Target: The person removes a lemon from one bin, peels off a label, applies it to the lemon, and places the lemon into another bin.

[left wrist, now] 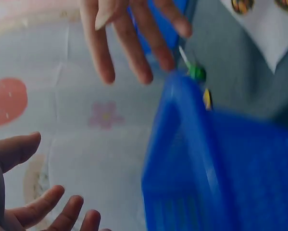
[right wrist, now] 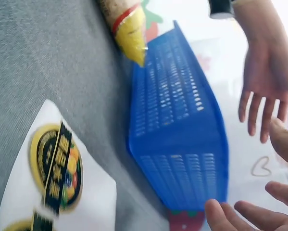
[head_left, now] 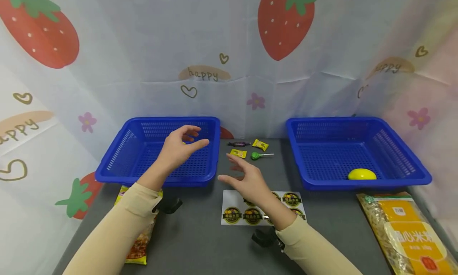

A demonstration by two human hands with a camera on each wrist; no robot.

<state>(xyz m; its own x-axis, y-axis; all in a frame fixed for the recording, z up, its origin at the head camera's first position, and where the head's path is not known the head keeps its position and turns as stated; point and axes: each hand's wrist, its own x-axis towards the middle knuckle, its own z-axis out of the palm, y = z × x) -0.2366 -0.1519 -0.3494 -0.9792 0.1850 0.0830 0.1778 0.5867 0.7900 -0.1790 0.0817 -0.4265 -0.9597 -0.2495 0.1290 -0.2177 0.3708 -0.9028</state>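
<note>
- Strawberry-print backdrop (head_left: pixel 286 24) with hearts and flowers behind a grey counter (head_left: pixel 200 243); "happy" (head_left: pixel 203 74) legible on it several times.
- Left hand (head_left: pixel 182 146) raised over the near right corner of the left blue basket (head_left: pixel 118 163); grip slack, fingers loosely spread, nothing held.
- Right hand (head_left: pixel 247 179) hovering above the counter between the baskets, over the sticker sheet (head_left: pixel 229 199); grip likewise loose and empty.
- Just beyond the right fingertips, a small cluster: yellow sweet (head_left: pixel 238 153), second yellow sweet (head_left: pixel 260 144), green lollipop (head_left: pixel 256 155), dark wrapped sweet (head_left: pixel 238 144), all lying on the counter, none in a basket.
- Right blue basket (head_left: pixel 411 163) holding one yellow egg-shaped thing (head_left: pixel 362 174).
- Judged as a pause between grasps, nothing in hand; any pick from the cluster would call for a short forward reach and a fine pinch, the pieces lying close together.
- Round yellow-and-black labels on the sticker sheet, lettering too small to read; Chinese characters on the noodle packet (head_left: pixel 408 231) at the right; snack packet (head_left: pixel 137 247) under the left sleeve, print unreadable.
</note>
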